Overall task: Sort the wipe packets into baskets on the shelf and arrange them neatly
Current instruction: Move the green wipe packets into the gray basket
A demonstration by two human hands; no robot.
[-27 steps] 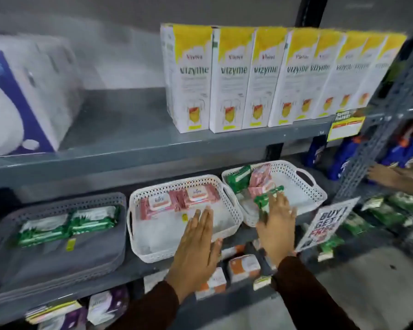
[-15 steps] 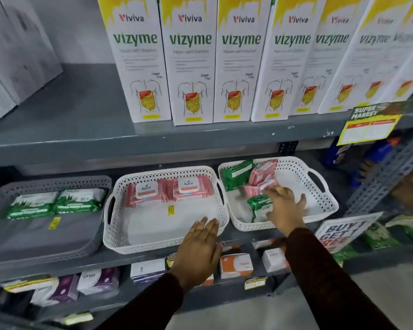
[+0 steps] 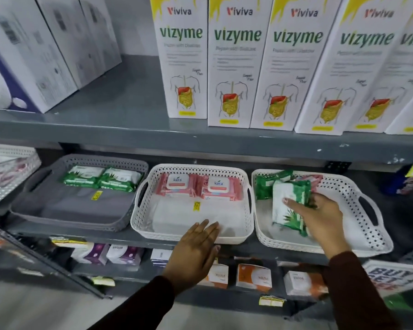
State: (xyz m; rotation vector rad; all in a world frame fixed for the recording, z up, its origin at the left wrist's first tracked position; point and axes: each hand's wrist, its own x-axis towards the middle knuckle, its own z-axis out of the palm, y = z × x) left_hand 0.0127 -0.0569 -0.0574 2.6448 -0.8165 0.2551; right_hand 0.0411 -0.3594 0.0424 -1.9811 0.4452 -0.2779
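Note:
Three baskets stand side by side on the middle shelf. The grey basket (image 3: 119, 222) on the left holds two green wipe packets (image 3: 100, 177) at its back. The middle white basket (image 3: 138, 220) holds two pink wipe packets (image 3: 198, 189) at its back. The right white basket (image 3: 367, 225) holds a mix of green and pink packets (image 3: 267, 184). My right hand (image 3: 324, 220) is inside it, closed on a green-and-white wipe packet (image 3: 289, 206) that is tilted up. My left hand (image 3: 196, 251) lies flat, fingers apart, on the front rim of the middle basket, holding nothing.
Tall white and yellow boxes (image 3: 236, 67) line the shelf above, with white and blue boxes (image 3: 34, 55) to their left. Small boxed goods (image 3: 253, 275) fill the shelf below. Another white basket (image 3: 7, 172) shows at the far left. A promo sign (image 3: 391, 277) hangs at lower right.
The view has come closer to the shelf and shifted left. My right hand has lifted a green packet up out of the pile in the right basket. My left hand stays at the middle basket's front.

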